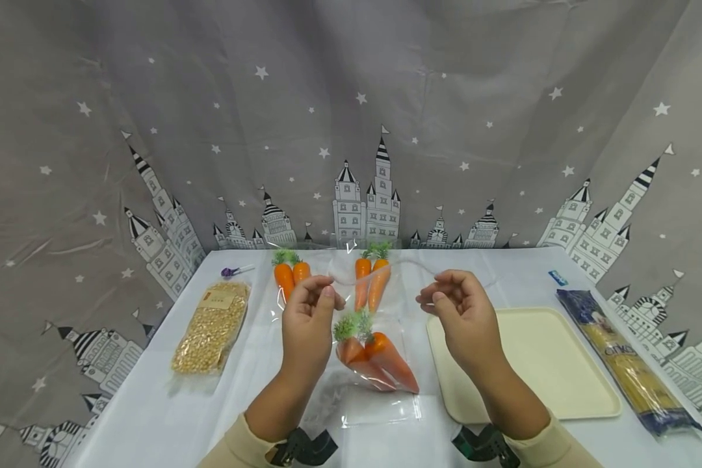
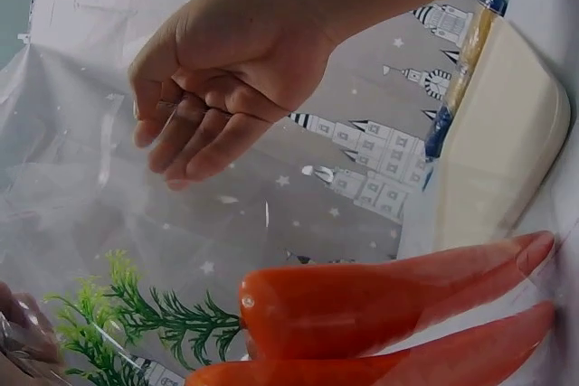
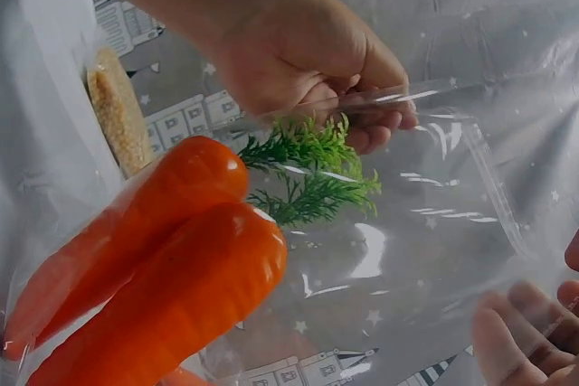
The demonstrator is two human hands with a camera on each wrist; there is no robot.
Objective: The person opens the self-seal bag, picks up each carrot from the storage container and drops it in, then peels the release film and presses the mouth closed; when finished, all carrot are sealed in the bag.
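A clear, glossy plastic bag hangs over the middle of the counter near its front edge, holding two smooth orange plastic carrots with bristly green tops. The left hand and right hand each pinch the bag's top rim with curled fingers, stretching the mouth apart. Only the head view shows two more carrot pairs toward the back edge, a flat cream tray to the right, a grainy yellow packet and a spaghetti pack. The wrist views show the film's creases.
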